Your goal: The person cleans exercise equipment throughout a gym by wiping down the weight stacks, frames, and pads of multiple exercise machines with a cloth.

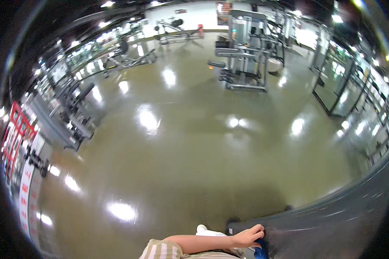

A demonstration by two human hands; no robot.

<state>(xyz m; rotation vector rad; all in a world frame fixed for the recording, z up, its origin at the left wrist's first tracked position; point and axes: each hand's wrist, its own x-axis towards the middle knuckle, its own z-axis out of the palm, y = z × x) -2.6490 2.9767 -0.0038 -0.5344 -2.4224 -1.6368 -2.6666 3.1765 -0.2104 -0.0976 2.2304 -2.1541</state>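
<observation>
My left hand (250,237) reaches across my body from a striped sleeve, near the bottom edge of the view. Its fingers are curled around a piece of blue cloth (261,250), which hangs below the thumb. The hand is at the near left end of a large dark panel (324,223) with a smooth, streaked surface. A small pale label (230,230) marks the panel's corner. My right hand is out of view. A white shoe (201,228) shows just beyond my forearm.
Glossy olive floor (194,155) stretches ahead. A multi-station weight machine (246,55) stands farther off, with mirrored panels (335,84) at the right. Gym machines (65,113), a dumbbell rack (37,162) and a low white board with red writing (25,194) line the left.
</observation>
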